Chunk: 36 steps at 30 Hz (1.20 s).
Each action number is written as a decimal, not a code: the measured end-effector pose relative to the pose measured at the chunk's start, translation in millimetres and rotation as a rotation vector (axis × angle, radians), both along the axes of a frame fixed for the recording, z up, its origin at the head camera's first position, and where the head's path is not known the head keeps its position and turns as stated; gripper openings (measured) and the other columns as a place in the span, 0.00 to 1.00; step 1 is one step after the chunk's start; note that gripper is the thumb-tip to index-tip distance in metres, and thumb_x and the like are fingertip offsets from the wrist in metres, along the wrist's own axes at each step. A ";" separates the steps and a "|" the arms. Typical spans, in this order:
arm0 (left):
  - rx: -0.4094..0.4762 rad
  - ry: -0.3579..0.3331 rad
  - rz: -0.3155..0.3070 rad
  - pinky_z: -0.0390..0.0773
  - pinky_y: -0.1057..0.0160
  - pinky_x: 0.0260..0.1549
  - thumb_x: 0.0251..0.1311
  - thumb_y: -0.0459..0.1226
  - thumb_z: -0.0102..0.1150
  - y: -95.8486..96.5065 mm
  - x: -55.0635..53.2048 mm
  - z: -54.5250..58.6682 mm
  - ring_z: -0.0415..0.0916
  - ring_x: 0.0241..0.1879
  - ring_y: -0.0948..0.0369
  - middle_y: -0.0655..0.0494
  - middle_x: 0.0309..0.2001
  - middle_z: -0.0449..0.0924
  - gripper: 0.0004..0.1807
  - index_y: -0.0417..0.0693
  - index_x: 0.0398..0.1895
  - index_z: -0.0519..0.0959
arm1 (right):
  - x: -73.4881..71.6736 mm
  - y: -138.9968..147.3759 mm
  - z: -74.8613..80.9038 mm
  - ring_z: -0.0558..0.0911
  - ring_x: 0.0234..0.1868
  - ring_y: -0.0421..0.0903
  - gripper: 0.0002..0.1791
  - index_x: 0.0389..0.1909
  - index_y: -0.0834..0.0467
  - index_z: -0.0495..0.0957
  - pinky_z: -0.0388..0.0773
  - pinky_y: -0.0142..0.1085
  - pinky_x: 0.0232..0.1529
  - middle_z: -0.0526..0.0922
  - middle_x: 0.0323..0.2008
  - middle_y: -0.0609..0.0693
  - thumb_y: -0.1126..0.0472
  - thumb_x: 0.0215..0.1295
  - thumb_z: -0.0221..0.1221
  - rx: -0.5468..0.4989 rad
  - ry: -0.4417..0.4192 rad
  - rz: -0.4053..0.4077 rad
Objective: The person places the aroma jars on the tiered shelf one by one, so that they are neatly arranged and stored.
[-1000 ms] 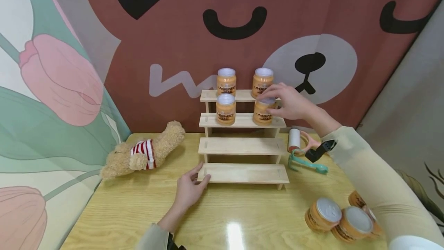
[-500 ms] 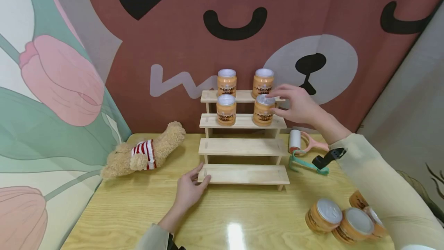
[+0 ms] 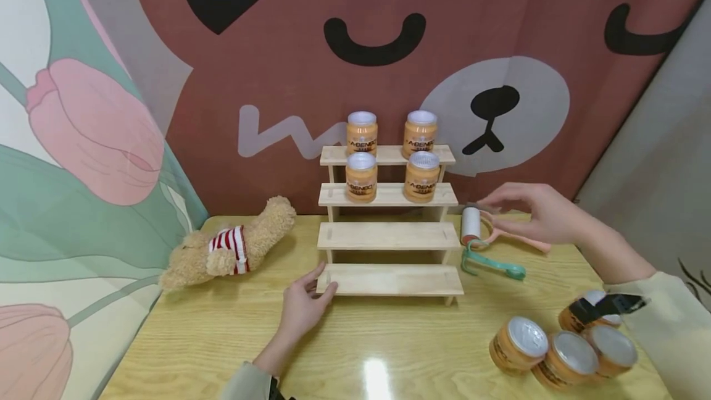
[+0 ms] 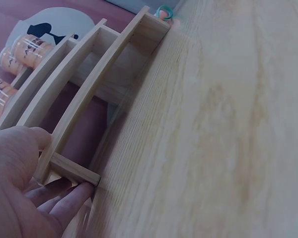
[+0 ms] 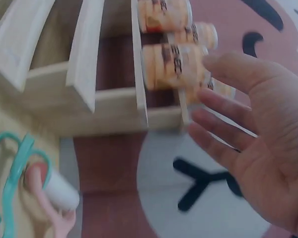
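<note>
A four-step wooden display rack (image 3: 389, 236) stands on the table. My left hand (image 3: 304, 306) grips the left end of its lowest shelf, thumb on top and fingers around the side leg (image 4: 72, 168). Orange jars with pale lids stand upright in pairs: an upper left jar (image 3: 361, 134) and upper right jar (image 3: 420, 134) on the top shelf, a lower left jar (image 3: 361, 179) and lower right jar (image 3: 422, 179) on the second. My right hand (image 3: 541, 215) hangs in the air right of the rack, holding nothing, fingers extended.
Several more orange jars (image 3: 516, 344) cluster at the table's front right. A lint roller (image 3: 471, 226) with a pink handle (image 3: 522, 241) and a teal hook-shaped tool (image 3: 494, 263) lie right of the rack. A plush toy (image 3: 233, 249) lies to its left. Printed curtains hang behind.
My right hand has moved off the lower right jar, going right and down through the air. That jar stays on the second shelf. My left hand keeps its grip on the rack.
</note>
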State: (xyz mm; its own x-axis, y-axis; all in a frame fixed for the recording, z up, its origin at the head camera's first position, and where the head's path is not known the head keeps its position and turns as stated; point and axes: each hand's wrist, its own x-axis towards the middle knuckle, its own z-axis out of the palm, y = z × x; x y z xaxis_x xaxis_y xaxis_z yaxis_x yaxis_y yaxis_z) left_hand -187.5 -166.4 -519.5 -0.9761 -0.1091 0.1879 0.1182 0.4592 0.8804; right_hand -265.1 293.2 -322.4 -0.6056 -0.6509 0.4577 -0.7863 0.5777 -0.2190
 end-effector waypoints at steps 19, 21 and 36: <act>-0.002 0.020 0.007 0.91 0.57 0.50 0.67 0.41 0.74 1.0 0.5 1.3 0.85 0.60 0.39 0.32 0.68 0.78 0.30 0.40 0.70 0.79 | 69.5 41.0 -87.3 0.83 0.57 0.29 0.26 0.63 0.48 0.82 0.90 0.34 0.47 0.87 0.58 0.49 0.58 0.64 0.76 -0.005 -0.529 0.192; -0.004 0.026 0.006 0.91 0.57 0.50 0.67 0.41 0.74 1.7 0.8 1.4 0.85 0.59 0.38 0.31 0.68 0.78 0.30 0.40 0.69 0.79 | 73.7 42.4 -90.7 0.83 0.57 0.29 0.27 0.63 0.48 0.82 0.90 0.34 0.47 0.87 0.58 0.50 0.58 0.64 0.76 -0.008 -0.566 0.207; -0.016 0.021 0.007 0.91 0.58 0.51 0.66 0.41 0.74 1.6 -1.3 1.0 0.86 0.59 0.41 0.35 0.68 0.79 0.31 0.40 0.70 0.78 | 86.1 49.8 -109.5 0.82 0.59 0.30 0.34 0.68 0.51 0.79 0.88 0.29 0.45 0.86 0.63 0.49 0.54 0.61 0.78 0.077 -0.714 0.274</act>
